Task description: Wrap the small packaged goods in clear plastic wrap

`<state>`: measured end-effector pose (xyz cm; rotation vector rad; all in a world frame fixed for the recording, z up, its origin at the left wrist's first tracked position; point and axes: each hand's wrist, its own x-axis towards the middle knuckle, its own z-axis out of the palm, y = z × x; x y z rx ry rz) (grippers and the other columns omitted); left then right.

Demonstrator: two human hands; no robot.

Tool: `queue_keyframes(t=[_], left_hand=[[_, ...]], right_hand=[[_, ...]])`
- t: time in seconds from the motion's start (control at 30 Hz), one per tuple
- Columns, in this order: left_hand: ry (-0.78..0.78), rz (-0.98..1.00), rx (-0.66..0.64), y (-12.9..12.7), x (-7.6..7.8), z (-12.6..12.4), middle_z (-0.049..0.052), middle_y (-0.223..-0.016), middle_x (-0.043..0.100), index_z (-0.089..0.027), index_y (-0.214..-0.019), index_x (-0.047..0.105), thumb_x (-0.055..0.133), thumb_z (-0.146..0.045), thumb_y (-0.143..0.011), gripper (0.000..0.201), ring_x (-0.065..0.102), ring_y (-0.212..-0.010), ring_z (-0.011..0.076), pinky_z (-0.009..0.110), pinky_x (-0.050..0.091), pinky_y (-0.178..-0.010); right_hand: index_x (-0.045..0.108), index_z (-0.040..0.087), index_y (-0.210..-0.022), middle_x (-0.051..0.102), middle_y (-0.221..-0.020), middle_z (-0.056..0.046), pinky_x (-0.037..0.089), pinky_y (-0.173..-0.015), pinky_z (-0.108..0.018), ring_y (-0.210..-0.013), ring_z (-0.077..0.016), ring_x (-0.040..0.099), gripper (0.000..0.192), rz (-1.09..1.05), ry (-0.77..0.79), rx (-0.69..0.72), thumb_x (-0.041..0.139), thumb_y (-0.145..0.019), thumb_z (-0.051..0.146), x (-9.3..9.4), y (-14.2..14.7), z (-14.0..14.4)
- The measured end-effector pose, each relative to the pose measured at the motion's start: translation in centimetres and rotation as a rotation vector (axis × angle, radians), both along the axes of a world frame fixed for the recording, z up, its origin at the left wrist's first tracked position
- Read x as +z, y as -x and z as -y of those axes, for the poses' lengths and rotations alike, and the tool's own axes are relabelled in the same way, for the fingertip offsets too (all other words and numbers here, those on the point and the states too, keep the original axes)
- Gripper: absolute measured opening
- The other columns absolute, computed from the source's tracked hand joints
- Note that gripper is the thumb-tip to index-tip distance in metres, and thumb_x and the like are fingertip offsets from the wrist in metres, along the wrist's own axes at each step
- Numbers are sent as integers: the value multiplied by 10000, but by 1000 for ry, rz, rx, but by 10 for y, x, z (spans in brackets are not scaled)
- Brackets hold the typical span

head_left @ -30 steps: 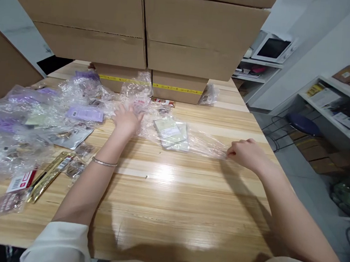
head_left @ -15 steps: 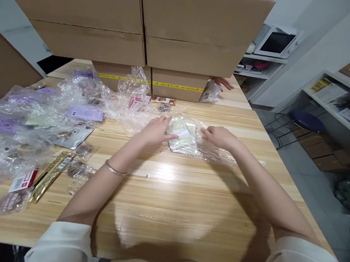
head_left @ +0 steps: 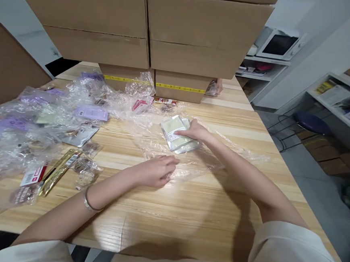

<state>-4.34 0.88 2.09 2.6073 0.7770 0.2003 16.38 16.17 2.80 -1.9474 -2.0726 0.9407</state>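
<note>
A stack of pale green flat packets with a white label lies inside a clear plastic bag on the wooden table. My right hand grips the right edge of the packets. My left hand, a bracelet on its wrist, pinches the near edge of the clear bag, closer to me than the packets.
Crumpled clear wrap with purple packets, a silver pouch and gold sachets covers the table's left side. Stacked cardboard boxes stand at the back. Another person's hand shows behind the boxes. Shelves stand on the right.
My left hand has pulled back from the packets toward me and taken hold of the bag's near edge. My right hand has moved left onto the packets.
</note>
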Motion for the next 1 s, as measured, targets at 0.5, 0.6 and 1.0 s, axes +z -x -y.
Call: queue_keyframes(t=[0.5, 0.6, 1.0], left_hand=[[395, 81, -61, 63, 10, 46, -53, -1358, 632, -215, -544, 520, 594, -151, -847, 318, 348, -1468, 232, 495, 199, -1243], [348, 19, 9, 80, 12, 52, -37, -1400, 604, -212, -600, 550, 582, -225, -905, 306, 378, -1454, 228, 494, 204, -1243], [173, -17, 41, 84, 11, 61, 12, -1478, 524, -386, -1345, 577, 648, -278, -913, 450, 277, -1500, 265, 557, 166, -1238]], right_hand=[[688, 199, -1067, 757, -1068, -47, 529, -833, -316, -989, -267, 695, 443, 102, 192, 420, 752, -698, 435, 46, -95, 27], [719, 216, -1039, 761, -1076, -34, 541, -838, -305, -1023, -268, 697, 418, 136, 414, 501, 729, -708, 472, 49, -119, 39], [552, 194, -1332, 645, -1284, -98, 522, -920, -348, -1123, -256, 623, 633, -193, 93, 515, 623, -833, 577, 66, -105, 58]])
